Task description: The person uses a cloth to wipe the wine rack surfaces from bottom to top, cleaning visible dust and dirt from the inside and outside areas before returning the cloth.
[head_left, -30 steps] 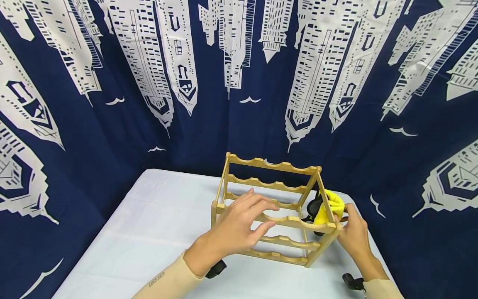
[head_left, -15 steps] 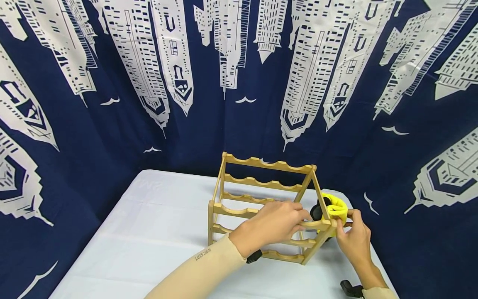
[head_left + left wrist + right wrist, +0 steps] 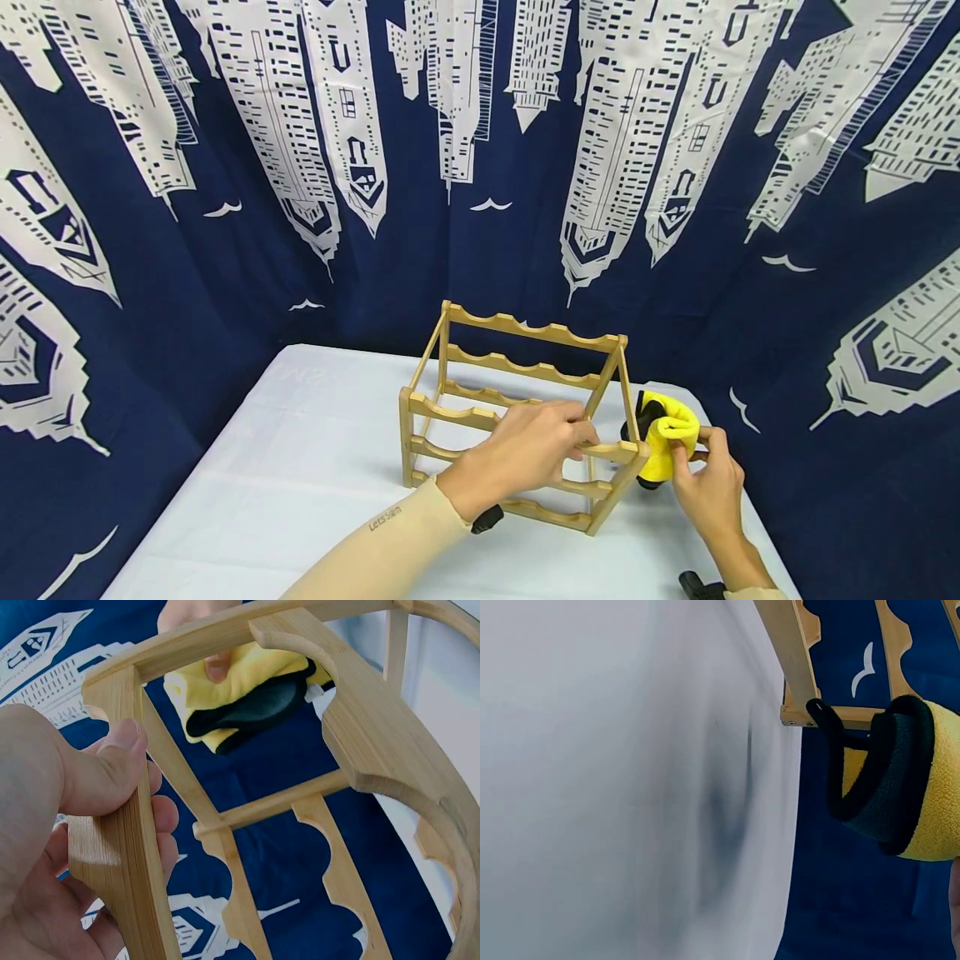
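A wooden rack with scalloped rails stands on the white table. My left hand grips its upper front rail towards the right; in the left wrist view the thumb lies on one face of the rail and the fingers curl round the other. Just right of the rack, my right hand pinches a folded yellow cloth with black edging between thumb and fingers. In the right wrist view the folded cloth shows a dark grey inner side and a black loop.
The white-covered table extends left and in front of the rack. Behind it hangs a dark blue curtain printed with white buildings and birds. The table's right edge runs close by my right hand.
My left hand came down from above the rack onto its front rail and took hold of it. The rack has shifted slightly left, and a gap now shows between it and the cloth.
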Demonstrator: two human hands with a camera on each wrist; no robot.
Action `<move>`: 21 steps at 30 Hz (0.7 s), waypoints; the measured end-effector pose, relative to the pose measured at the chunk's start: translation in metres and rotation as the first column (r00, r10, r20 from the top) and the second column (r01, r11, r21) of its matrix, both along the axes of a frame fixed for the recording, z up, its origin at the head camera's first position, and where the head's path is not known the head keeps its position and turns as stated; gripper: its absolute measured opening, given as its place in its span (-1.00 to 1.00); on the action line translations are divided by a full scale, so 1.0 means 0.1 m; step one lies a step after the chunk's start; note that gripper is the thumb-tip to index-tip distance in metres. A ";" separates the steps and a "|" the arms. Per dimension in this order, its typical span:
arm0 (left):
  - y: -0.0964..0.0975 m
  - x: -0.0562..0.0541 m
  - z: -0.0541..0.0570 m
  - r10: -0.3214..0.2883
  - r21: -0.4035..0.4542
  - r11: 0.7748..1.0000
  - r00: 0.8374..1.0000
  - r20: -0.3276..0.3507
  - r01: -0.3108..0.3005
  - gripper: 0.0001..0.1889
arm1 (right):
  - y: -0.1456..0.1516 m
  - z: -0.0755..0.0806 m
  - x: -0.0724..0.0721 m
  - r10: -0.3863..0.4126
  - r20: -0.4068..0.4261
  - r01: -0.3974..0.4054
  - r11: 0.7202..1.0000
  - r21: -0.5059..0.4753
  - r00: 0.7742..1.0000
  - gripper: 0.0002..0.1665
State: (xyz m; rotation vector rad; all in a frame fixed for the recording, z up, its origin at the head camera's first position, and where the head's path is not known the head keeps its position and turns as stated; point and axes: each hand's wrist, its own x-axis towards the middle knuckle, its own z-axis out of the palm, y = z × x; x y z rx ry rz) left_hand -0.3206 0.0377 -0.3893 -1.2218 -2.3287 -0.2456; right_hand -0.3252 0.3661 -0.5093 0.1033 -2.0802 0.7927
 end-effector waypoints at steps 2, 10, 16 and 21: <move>-0.08 0.01 -0.01 0.002 0.020 1.000 1.000 0.006 -0.002 -0.79 | -0.02 -0.01 0.01 0.008 -0.003 -0.008 1.000 -0.007 1.000 -0.61; -0.49 0.01 -0.04 0.016 0.115 0.993 0.999 0.028 -0.019 -0.71 | -0.19 -0.02 0.04 0.068 -0.018 -0.068 0.997 -0.019 0.998 -0.60; -0.78 -0.01 -0.06 0.012 0.186 0.982 0.999 0.033 -0.018 -0.60 | -0.34 0.00 0.08 0.127 -0.048 -0.128 0.992 -0.006 0.991 -0.59; -0.98 0.00 -0.07 0.008 0.206 0.978 1.000 0.030 -0.013 -0.61 | -0.47 0.01 0.12 0.182 -0.071 -0.183 0.983 0.001 0.981 -0.58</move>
